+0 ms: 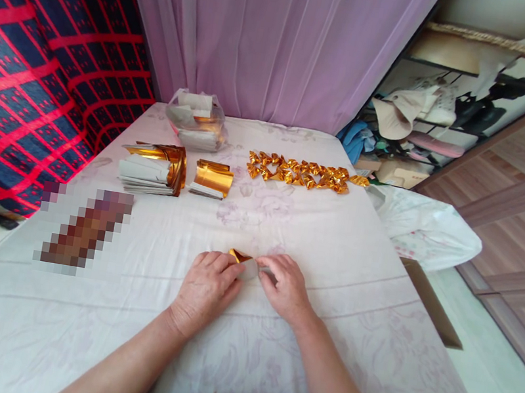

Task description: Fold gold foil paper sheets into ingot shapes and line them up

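Between my two hands, low over the tablecloth, is a sheet of gold foil paper with a pale back, partly folded. My left hand grips its left side, thumb and fingers pressed together. At the right end, my right hand pinches the paper between thumb and fingertips. Farther back lie a thick stack of gold foil paper and a smaller stack beside it. Folded gold paper pieces stand in two rows to the right of these stacks.
A clear plastic bag with more paper sits at the table's back left. Something blurred out lies on the left of the table. A white plastic bag is off the right edge, near a shelf with hats. A purple curtain hangs behind.
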`<state>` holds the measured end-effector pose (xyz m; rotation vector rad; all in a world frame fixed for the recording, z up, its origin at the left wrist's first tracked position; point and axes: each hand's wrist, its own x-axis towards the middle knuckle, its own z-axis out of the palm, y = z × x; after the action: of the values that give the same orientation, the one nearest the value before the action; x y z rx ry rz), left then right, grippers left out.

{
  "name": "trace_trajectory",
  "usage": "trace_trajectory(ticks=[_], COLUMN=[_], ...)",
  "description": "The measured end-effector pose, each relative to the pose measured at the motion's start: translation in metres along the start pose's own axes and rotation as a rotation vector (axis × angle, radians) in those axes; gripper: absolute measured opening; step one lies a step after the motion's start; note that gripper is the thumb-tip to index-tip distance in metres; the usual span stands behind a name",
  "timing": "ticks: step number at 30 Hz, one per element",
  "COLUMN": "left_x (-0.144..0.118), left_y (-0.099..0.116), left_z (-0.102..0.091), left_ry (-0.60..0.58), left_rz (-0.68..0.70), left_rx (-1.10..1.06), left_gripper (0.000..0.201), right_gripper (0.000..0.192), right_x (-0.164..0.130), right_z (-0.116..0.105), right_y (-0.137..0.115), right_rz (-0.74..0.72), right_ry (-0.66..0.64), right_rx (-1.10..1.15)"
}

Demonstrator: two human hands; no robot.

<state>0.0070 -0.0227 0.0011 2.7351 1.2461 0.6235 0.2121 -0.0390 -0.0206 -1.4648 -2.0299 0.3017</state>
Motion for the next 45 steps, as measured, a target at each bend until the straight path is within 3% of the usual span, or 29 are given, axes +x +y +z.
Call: trace_trajectory(ticks=[7, 22, 28, 31, 36, 45], left_x=[-0.002, -0.004, -0.014, -0.019, -0.031, -0.034], left_y=[0.004, -0.008, -0.018, -0.020, -0.017, -0.015], left_z=[0.005, -0.003, -0.002, -0.005, -0.012, -0.012], left_ry=[-0.079, -0.008, 0.092, 0.121, 0.075, 0.014], left_rz=[-0.017, 0.027, 0.142, 0.128, 0.029, 0.019], left_rx=[0.012, 0.052, -0.097, -0.090, 0.038, 0.030], left_gripper=[0.022, 0.016, 0.017, 0.016, 0.017, 0.015], right_gripper=[0.032, 0.037, 0.028, 0.019, 0.014, 0.008], right_x=[-0.002, -0.001, 0.002, 0.001, -0.002, -0.002], right_z=[0.001, 0.002, 0.003, 0.005, 0.008, 0.012], right_y=[-0.003, -0.012, -0.023, -0.030, -0.035, -0.030], right_rz=[-0.044, -0.099, -0.201, -0.233, -0.218, -0.144], right_ry=[-0.023, 0.027, -0.028, -0.056, -0.035, 0.003], right_rx=[0.042, -0.049, -0.110, -0.130, -0.118, 0.037])
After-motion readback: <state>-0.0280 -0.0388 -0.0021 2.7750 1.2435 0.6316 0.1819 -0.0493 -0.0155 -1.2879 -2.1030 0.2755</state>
